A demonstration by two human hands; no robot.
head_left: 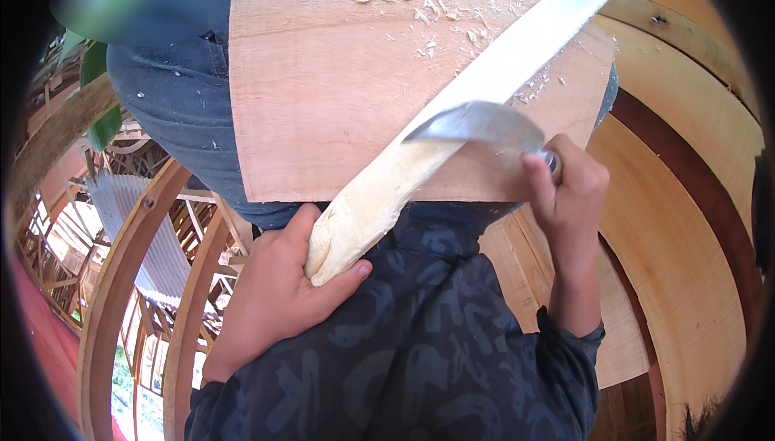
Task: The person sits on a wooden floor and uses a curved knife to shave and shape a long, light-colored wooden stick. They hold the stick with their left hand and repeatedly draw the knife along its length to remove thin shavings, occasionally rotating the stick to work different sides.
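A long pale wooden stick (pixel 500 69), flat and roughly shaped, lies aslant over a wide board (pixel 323 110) on my lap. Its near end rests in my left hand (pixel 278 287), with the thumb on one side and the fingers round the other. My right hand (pixel 569 186) is closed round the handle of a curved knife (pixel 476 123). The blade, slightly blurred, crosses the middle of the stick, its tip pointing left. Whether the edge bites into the wood I cannot tell. Most of the handle is hidden in my fist.
Curled wood shavings (pixel 432 13) are scattered over the board's far part. Broad planks (pixel 678 223) stretch along the right. On the left are wooden posts (pixel 121 296), a corrugated sheet (pixel 145 231) and a green leaf (pixel 103 102). Dark trousers (pixel 173 126) show beneath the board.
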